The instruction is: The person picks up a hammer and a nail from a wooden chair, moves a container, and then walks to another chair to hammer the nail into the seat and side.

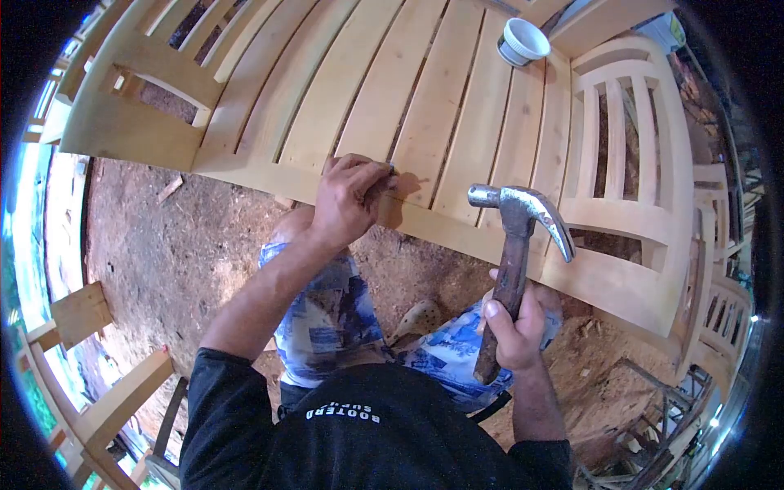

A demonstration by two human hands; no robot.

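Note:
My right hand (520, 331) is wrapped round the worn, dark handle of a claw hammer (512, 265). Its metal head is raised, with the striking face to the left and the claw curving down to the right. At the front edge of a slatted wooden bench (445, 214), my left hand (351, 196) is closed in a pinch. Something small and dark shows at its fingertips, too small to name. The left fingertips are close to the seat's front rail, and a shadow falls on the wood beside them.
A white cup-like container (525, 42) stands on the seat slats at the back right. The bench's slatted armrest (625, 155) rises on the right. Bare earth (188, 237) lies below. More wooden frames (131, 400) are at the lower left and far right.

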